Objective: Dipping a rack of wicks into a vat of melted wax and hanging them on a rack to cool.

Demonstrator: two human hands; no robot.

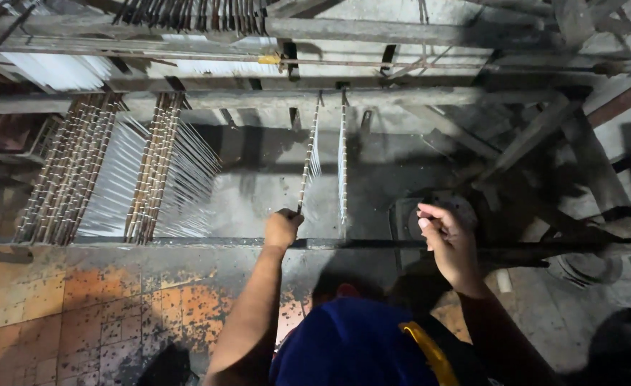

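Down over a dim, grimy workshop, the left hand (pixel 282 227) is closed in a fist around the lower end of a thin beaded stick (pixel 308 154), which slants up and slightly right from the fist to a horizontal wooden beam (pixel 373 98) above. White threads (pixel 316 163) hang in a narrow sheet along this stick. Just to its right stands a second stick (pixel 343 161), nearly upright and also lined with white strands, apart from both hands. The right hand (pixel 447 239) is raised well to the right of the fist, its fingers curled loosely inward with the thumb toward the fingertips; it may be pinching a fine thread, but the light is too poor to tell, and nothing solid shows in it. Both hands hover at the level of a dark metal rail (pixel 187 241) that runs across the frame. To the left, two thick bundles of similar sticks (pixel 69 168) (pixel 155 168) lean in rows with broad fans of white thread (pixel 119 182) spread between them. Below the rail lies a worn tiled floor (pixel 80 307) with orange patches. At the bottom edge shows the person's blue garment (pixel 348 343) crossed by a yellow strap (pixel 426 350). Rough timber framing (pixel 537 129) fills the dark right side.
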